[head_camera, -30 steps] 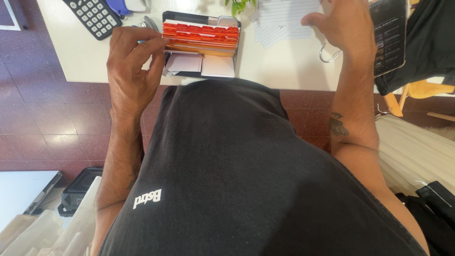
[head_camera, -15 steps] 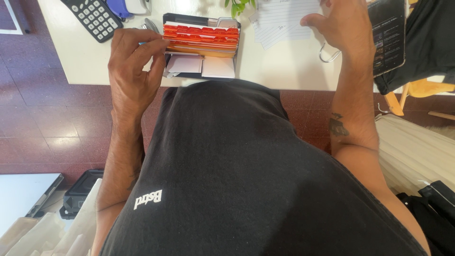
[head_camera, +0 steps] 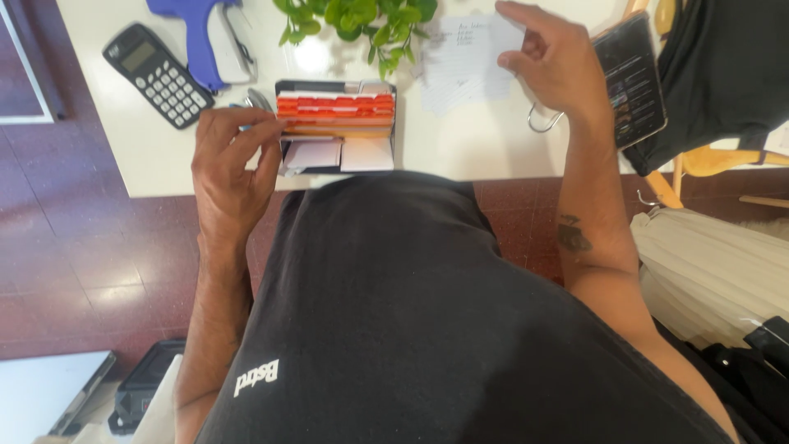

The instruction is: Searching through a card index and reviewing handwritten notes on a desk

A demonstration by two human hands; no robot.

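A black card file box [head_camera: 337,125] with orange-tabbed dividers stands on the white table [head_camera: 460,148], white cards lying in its near part. My left hand [head_camera: 233,164] is at the box's left end, thumb and fingers pinched on the edge of the dividers. My right hand [head_camera: 552,66] is up at the right, holding a white lined index card [head_camera: 467,59] above several similar cards on the table.
A black calculator [head_camera: 158,74] and a blue-and-white tool [head_camera: 209,34] lie at the table's left. A green plant [head_camera: 362,20] stands behind the box. A dark phone [head_camera: 631,78] and a metal hook [head_camera: 541,122] are right of my right hand. A chair with dark cloth [head_camera: 723,74] stands further right.
The view has tilted so more of the table's far side shows, with the plant and calculator fully in sight. Both hands keep their hold on the dividers and the card.
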